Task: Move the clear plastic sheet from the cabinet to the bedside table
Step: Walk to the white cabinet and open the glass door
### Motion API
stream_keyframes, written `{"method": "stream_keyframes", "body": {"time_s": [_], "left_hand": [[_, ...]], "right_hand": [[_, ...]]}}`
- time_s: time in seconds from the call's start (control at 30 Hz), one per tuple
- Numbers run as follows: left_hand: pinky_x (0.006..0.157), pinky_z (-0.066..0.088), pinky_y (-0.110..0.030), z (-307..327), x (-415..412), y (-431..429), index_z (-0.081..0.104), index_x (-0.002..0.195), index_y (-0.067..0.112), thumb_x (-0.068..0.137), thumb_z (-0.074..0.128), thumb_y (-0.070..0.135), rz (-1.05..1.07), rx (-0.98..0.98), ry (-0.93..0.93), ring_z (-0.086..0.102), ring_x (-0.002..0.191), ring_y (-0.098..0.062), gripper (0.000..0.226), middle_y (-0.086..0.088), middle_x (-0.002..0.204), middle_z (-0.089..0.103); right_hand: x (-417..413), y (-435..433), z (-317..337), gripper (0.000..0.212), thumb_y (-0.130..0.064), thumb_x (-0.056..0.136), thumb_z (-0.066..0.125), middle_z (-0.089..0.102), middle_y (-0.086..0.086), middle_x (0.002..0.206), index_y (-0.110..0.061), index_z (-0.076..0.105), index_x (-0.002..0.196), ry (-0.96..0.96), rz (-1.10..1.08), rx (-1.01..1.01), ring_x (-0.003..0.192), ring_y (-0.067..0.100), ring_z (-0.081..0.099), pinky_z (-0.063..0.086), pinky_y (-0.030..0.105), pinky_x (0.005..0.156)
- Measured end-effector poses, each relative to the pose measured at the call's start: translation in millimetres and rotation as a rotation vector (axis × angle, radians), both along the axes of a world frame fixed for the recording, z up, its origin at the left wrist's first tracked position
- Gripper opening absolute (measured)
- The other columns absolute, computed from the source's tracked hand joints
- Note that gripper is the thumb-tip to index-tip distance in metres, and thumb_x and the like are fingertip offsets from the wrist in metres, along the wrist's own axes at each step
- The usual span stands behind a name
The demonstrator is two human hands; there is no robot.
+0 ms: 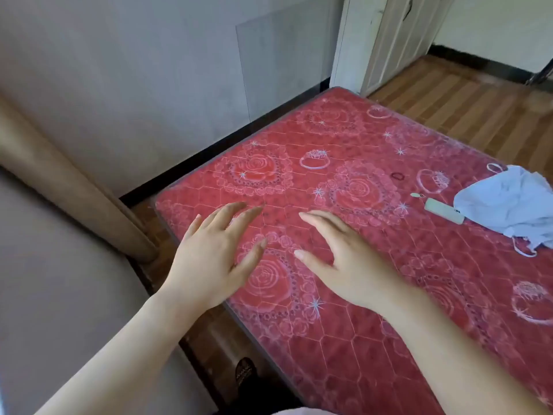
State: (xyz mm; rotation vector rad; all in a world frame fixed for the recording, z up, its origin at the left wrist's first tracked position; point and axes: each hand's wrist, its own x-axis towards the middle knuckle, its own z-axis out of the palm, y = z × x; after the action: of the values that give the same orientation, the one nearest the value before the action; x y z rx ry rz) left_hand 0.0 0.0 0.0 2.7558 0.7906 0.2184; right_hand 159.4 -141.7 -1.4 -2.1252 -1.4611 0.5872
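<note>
A clear plastic sheet (pixel 284 58) stands upright against the grey wall, behind the far edge of a top covered in red rose-patterned cloth (pixel 344 339). Its outline is faint and its lower edge is hard to make out. My left hand (pixel 215 256) and my right hand (pixel 341 262) are side by side, palms down, over the near left part of the red top. The fingers of both are spread and hold nothing. Both hands are well short of the sheet.
A crumpled light blue face mask (pixel 508 205) lies at the right edge of the red top, beside a small pale green tag (pixel 443 211) and a dark hair tie (pixel 397 176). A brown padded piece of furniture (pixel 59 265) fills the left. Wooden floor (pixel 463 106) and white door frames lie beyond.
</note>
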Motion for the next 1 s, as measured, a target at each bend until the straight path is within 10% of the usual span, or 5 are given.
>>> {"method": "stream_keyframes", "body": {"time_s": [0.5,1.0], "left_hand": [[0.104,0.036,-0.046,-17,-14,99,0.037,0.134,0.035,0.088,0.024,0.059,0.072,-0.084,0.005,0.041,0.129,-0.012,0.054,0.01,0.138,0.044],[0.102,0.038,-0.05,-24,35,236,0.045,0.128,0.035,0.087,0.027,0.06,-0.027,-0.153,-0.067,0.048,0.122,-0.016,0.052,0.01,0.134,0.048]], "right_hand": [[3,113,-9,0.058,-0.051,0.091,0.039,0.019,-0.014,0.15,-0.029,0.023,0.142,-0.034,0.13,-0.173,0.136,0.009,0.025,0.027,0.033,0.109],[34,227,-7,0.051,-0.046,0.091,0.043,0.03,-0.018,0.144,-0.029,0.032,0.138,-0.094,0.004,-0.067,0.128,0.004,0.033,0.026,0.018,0.096]]}}
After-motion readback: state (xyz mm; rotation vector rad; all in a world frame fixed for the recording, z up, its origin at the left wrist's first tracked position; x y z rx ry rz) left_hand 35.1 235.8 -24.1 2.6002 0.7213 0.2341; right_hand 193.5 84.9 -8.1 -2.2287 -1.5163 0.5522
